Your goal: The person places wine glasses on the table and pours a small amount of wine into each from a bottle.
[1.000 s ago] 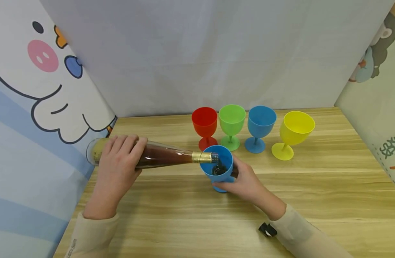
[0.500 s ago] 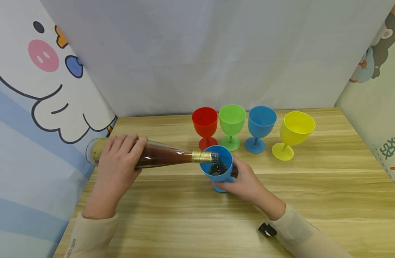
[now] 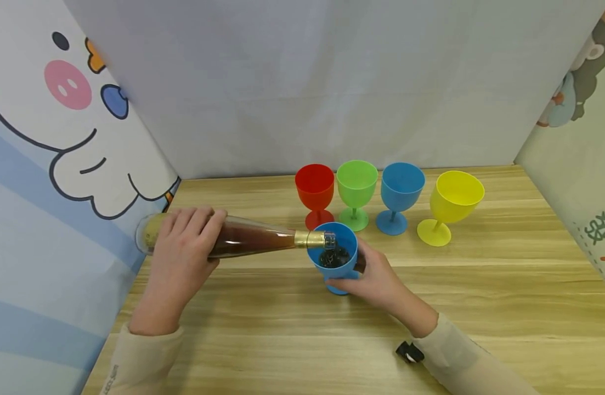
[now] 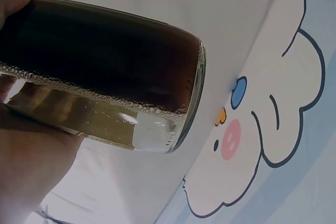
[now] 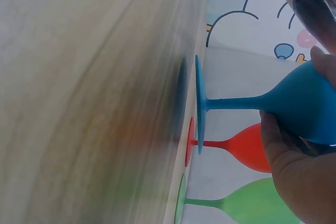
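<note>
In the head view my left hand grips a glass bottle from above, fingers curled round its body. The bottle lies nearly level, its gold-collared neck over the rim of a blue goblet. Dark, bubbly liquid is inside that goblet. My right hand holds the goblet's bowl from the right, thumb in front. The right wrist view shows the held goblet with its foot seemingly just off the table. In the left wrist view, dark liquid and a line of bubbles show through the bottle.
Behind the held goblet stand a red goblet, a green goblet, another blue goblet and a yellow goblet. The wooden table meets a pale back wall. A black clip sits by the right sleeve.
The dark liquid in the held goblet spreads wider across its inside than a second ago. Both hands, the bottle and the goblets stay almost in place.
</note>
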The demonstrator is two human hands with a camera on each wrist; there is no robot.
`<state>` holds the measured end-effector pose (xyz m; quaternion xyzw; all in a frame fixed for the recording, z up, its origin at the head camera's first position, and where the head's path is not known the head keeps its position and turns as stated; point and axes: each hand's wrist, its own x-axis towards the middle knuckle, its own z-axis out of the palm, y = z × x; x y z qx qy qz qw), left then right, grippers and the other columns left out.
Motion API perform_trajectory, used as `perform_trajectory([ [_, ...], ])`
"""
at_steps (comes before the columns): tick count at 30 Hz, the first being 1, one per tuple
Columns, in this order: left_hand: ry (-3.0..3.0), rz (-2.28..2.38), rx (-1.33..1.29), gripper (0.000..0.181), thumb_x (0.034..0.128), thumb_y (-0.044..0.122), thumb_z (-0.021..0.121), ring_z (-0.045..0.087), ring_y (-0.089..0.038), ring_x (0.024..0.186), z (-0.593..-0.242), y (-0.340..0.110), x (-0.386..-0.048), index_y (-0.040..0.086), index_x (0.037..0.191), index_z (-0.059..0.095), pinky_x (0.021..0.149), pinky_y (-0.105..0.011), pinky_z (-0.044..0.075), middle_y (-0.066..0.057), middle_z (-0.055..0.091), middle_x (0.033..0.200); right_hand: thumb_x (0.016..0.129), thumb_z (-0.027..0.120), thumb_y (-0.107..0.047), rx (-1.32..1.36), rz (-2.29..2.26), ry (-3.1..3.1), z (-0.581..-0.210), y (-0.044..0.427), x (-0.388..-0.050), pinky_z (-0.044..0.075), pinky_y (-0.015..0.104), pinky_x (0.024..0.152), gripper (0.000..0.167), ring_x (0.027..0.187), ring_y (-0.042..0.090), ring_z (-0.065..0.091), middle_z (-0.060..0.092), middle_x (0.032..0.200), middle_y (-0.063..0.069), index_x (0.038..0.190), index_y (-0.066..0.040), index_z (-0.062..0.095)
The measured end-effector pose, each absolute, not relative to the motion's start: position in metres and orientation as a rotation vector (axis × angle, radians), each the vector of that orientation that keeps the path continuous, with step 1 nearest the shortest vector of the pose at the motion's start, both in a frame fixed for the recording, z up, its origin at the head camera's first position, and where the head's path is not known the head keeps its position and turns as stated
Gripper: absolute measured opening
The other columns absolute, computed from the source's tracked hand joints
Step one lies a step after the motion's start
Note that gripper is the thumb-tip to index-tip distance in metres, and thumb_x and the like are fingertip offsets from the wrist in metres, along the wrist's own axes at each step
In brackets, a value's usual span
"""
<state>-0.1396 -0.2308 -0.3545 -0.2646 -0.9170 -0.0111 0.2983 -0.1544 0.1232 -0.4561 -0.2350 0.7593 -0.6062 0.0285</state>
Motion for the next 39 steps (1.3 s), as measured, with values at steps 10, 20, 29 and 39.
perform_trajectory([
  [10, -2.482, -0.172, -0.681, 0.091, 0.0461, -0.003, 0.099, 0.055, -0.045, 0.104, -0.374, -0.228, -0.138, 0.0, 0.127, 0.056, 0.093, -0.061, 0.042, -0.021, 0.06, 0.117, 0.076, 0.092, -0.014, -0.765, -1.891, 2.327, -0.453, 0.122, -0.155, 0.053, 0.037, 0.093, 0.079, 0.114, 0.023, 0.064, 0.063, 0.132, 0.001, 0.144, -0.018, 0.052],
  [20, -2.51, -0.321, -0.605, 0.085, 0.0543, -0.002, 0.092, 0.056, -0.045, 0.105, -0.39, -0.228, -0.132, -0.002, 0.131, 0.056, 0.092, -0.061, 0.043, -0.021, 0.061, 0.118, 0.077, 0.091, -0.009, -0.748, -1.908, 2.298, -0.446, 0.116, -0.154, 0.053, 0.036, 0.094, 0.076, 0.115, 0.024, 0.064, 0.063, 0.131, 0.005, 0.142, -0.013, 0.052],
  [29, -2.533, -0.594, -0.448, 0.088, 0.0553, 0.001, 0.096, 0.056, -0.044, 0.108, -0.399, -0.226, -0.128, -0.003, 0.132, 0.053, 0.091, -0.061, 0.044, -0.023, 0.06, 0.119, 0.077, 0.09, -0.007, -0.767, -1.931, 2.255, -0.443, 0.106, -0.158, 0.053, 0.041, 0.095, 0.077, 0.115, 0.026, 0.063, 0.062, 0.133, 0.006, 0.143, -0.012, 0.052],
  [39, -2.519, -0.954, -0.277, 0.085, 0.0656, 0.005, 0.093, 0.054, -0.04, 0.111, -0.405, -0.227, -0.119, 0.0, 0.138, 0.047, 0.091, -0.059, 0.044, -0.021, 0.056, 0.124, 0.077, 0.09, -0.007, -0.794, -1.943, 2.212, -0.444, 0.092, -0.168, 0.053, 0.041, 0.095, 0.078, 0.118, 0.026, 0.061, 0.06, 0.134, 0.004, 0.144, -0.015, 0.051],
])
